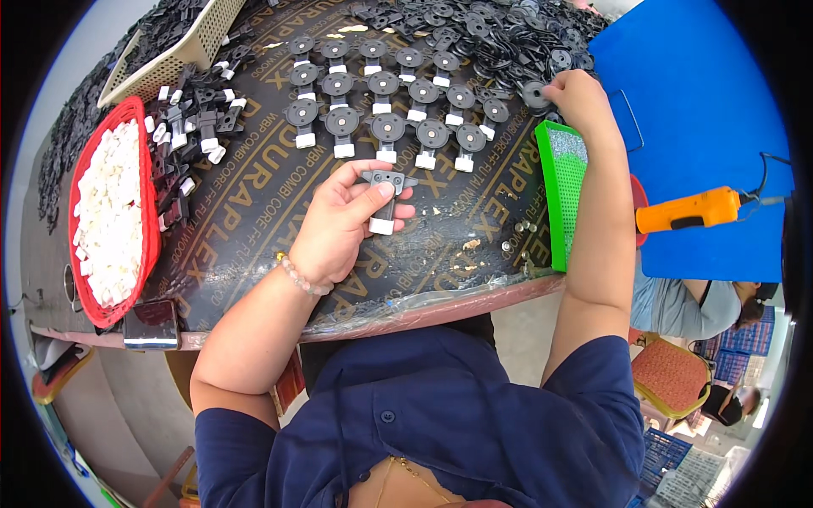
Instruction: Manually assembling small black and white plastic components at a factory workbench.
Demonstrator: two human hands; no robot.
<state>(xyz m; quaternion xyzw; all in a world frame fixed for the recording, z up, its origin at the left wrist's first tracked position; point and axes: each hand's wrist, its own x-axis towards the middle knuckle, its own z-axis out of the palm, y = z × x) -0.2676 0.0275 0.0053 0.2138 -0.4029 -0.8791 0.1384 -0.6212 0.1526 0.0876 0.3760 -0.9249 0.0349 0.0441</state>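
My left hand (pixel 332 222) is closed, pinching a black plastic bracket (pixel 384 212) with a white tip between thumb and fingers. It is held above the dark printed board, just in front of the rows of parts. At the right edge of a heap of black discs (pixel 487 30), my right hand (pixel 579 97) has its fingertips closed on a round black disc (pixel 534 95). Several joined pieces (pixel 387 129), each a black disc on a bracket with a white foot, lie in rows beyond my left hand.
On the left stand a red basket (pixel 151 212) of small white caps and a beige crate (pixel 169 51); loose white-tipped brackets (pixel 203 118) lie beside them. A green tray (pixel 552 199) of small metal bits and an orange electric screwdriver (pixel 690 210) are at right. A phone (pixel 152 326) rests near the front edge.
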